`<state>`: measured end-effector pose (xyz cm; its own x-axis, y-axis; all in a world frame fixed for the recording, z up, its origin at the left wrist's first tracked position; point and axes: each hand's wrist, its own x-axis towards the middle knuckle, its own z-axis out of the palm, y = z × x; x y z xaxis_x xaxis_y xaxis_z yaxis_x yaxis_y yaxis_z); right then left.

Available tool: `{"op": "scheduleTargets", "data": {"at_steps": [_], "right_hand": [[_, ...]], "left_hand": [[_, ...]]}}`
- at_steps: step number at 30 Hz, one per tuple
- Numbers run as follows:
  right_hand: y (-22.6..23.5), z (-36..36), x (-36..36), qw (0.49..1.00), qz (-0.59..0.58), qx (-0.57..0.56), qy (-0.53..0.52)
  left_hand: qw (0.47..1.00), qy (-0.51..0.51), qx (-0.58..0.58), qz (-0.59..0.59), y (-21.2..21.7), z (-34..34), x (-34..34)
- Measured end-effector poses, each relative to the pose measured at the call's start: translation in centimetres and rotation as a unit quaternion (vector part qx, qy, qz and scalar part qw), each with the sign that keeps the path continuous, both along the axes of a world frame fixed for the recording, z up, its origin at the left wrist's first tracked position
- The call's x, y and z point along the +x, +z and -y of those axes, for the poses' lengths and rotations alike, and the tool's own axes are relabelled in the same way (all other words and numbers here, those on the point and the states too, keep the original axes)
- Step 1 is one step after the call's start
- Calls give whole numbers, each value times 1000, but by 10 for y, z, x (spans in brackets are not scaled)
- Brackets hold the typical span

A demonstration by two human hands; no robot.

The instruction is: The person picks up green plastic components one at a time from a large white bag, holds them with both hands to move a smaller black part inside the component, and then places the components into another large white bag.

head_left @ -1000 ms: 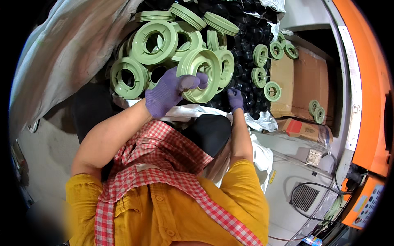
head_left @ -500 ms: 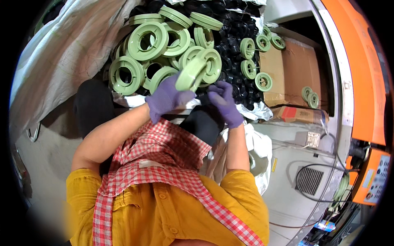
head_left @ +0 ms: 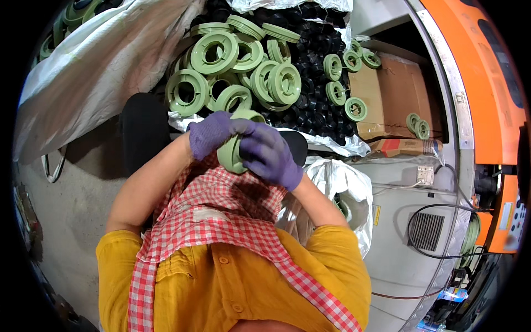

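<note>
A pale green plastic ring (head_left: 228, 155) is held over my lap, tilted on edge. My left hand (head_left: 210, 134), in a purple glove, grips its upper left side. My right hand (head_left: 272, 156), gloved the same, has its fingers curled over the ring's right side; the fingertips are partly hidden. Just beyond my hands lies a heap of similar green flanged rings (head_left: 194, 93), some flat and some on edge. To its right are many small black plastic parts (head_left: 326, 83) on white sheeting.
Smaller green rings (head_left: 355, 109) sit at the right, by an open cardboard box (head_left: 398, 88). A white woven sack (head_left: 105, 72) rises on the left. Near my right elbow stands a white plastic bag (head_left: 354, 205), beside a grey cabinet with a cable (head_left: 442, 206) and an orange machine (head_left: 492, 83).
The held ring has come from the heap's edge down toward my lap. My right hand, earlier beside it, is now on it. The view has shifted slightly.
</note>
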<state>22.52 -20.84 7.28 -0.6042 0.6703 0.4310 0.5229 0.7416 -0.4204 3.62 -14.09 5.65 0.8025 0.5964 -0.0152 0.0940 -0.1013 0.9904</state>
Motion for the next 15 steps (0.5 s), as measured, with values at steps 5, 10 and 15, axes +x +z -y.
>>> {"op": "scheduleTargets", "data": {"at_steps": [5,10,15], "right_hand": [[-12,18,7,942,-173,-240,-159],[-75,7,33,744,-403,-503,-174],[-1,31,-21,941,-209,-209,-164]], "left_hand": [[969,99,-222,37,7,26,14],[979,193,-18,59,-6,51,22],[960,90,-266,22,4,25,9]]}}
